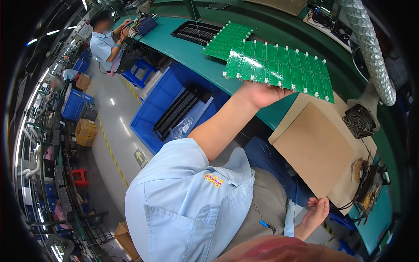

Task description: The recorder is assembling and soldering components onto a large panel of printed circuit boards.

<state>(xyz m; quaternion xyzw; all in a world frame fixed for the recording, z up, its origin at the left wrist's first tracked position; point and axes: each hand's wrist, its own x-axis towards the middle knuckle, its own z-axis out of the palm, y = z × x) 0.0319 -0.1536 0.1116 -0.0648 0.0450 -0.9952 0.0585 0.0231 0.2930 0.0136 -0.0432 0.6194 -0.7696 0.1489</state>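
My left hand [264,94] reaches forward and holds up a green circuit board panel [279,65] by its near edge, mostly from beneath. Small white connectors line the panel's long edges, and its fingers underneath are partly hidden. Just beyond it, a second green circuit board panel [228,40] is over the bench, partly overlapped by the first. At the lower right my right hand [315,215] is closed, thumb and fingers at the near corner of a brown cardboard sheet [312,148]. That sheet rests slanted over a larger tan board.
A blue bin [146,118] with black racks stands left of the green bench [174,37]. A black tray [196,31] lies farther along. A fan [358,121], silver duct [371,52] and cabled tool [371,192] are at right. Another person [104,46] works at far left.
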